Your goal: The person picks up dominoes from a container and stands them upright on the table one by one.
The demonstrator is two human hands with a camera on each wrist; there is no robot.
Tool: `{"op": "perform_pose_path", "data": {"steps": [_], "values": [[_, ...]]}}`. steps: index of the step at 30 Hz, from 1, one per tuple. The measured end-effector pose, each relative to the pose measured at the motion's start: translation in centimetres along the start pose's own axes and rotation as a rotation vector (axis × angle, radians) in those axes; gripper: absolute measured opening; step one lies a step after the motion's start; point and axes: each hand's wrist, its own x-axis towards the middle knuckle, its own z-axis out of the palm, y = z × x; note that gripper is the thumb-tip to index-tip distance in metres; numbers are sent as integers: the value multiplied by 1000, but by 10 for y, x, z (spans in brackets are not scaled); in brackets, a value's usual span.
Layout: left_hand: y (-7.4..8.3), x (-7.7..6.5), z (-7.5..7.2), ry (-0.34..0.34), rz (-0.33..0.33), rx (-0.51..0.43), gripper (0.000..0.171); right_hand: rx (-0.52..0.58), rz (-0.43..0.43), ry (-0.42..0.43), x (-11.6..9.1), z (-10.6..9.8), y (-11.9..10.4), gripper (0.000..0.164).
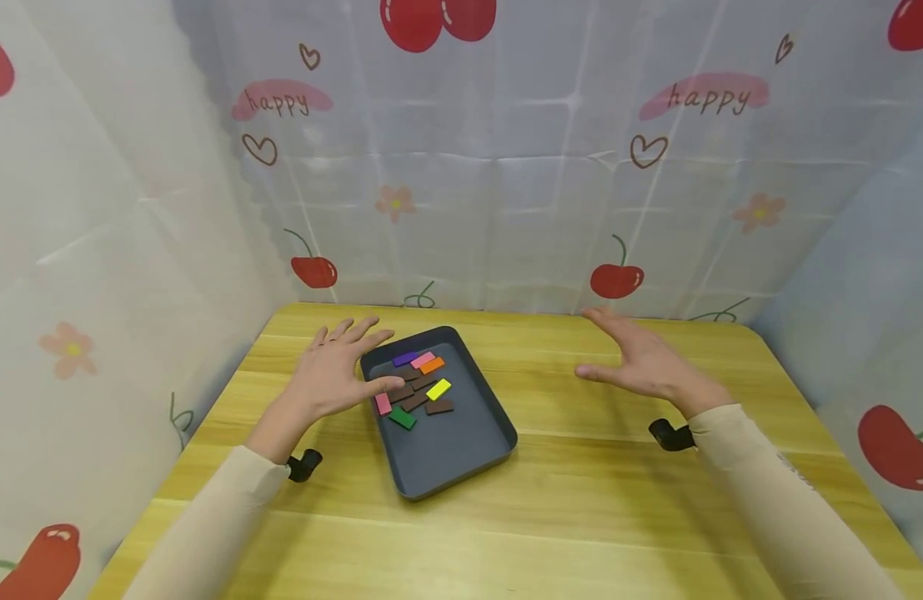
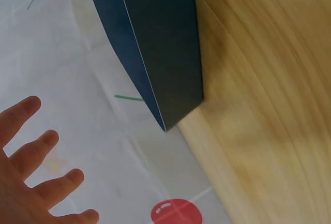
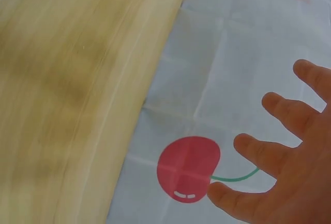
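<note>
A dark grey tray (image 1: 461, 442) lies at a slant on the table, left of the middle. Gathered in its far left part are several small flat blocks: a purple block (image 1: 404, 359), an orange block (image 1: 432, 366), a yellow block (image 1: 438, 389), a green block (image 1: 403, 417), two pink ones and several brown ones. Over the tray's left side hovers my left hand (image 1: 333, 375), fingers spread, holding nothing; its thumb overlaps the blocks in the head view. To the right, away from the tray, my right hand (image 1: 644, 358) hangs above the table with fingers apart and nothing in it.
The wooden table (image 1: 581, 517) reaches back to a cherry-patterned curtain (image 1: 491, 217), which also closes off both sides. A black wrist mount (image 1: 303, 465) sits below the left hand, another black mount (image 1: 669, 435) below the right.
</note>
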Motion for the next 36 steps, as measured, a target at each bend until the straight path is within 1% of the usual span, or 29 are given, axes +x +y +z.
{"op": "perform_pose_path", "data": {"steps": [4, 9, 13, 19, 22, 26, 31, 36], "values": [[9, -8, 2, 24, 10, -29, 86, 44, -10, 4, 4, 6, -4, 95], [18, -19, 9, 50, 31, -75, 82, 86, -26, -2, 9, 13, -9, 92], [28, -27, 13, 68, 54, -119, 75, 124, -43, -1, 12, 19, -13, 90], [40, -41, 20, 103, 98, -136, 72, 189, -69, 8, 18, 31, -19, 85], [45, -49, 25, 102, 110, -153, 68, 225, -83, 10, 22, 36, -23, 80], [51, -56, 32, 76, 122, -182, 61, 247, -96, 13, 26, 40, -28, 76], [55, -63, 41, 51, 133, -186, 59, 278, -104, -3, 31, 46, -33, 74], [57, -69, 46, 49, 142, -192, 59, 329, -117, -25, 36, 53, -37, 72]]}}
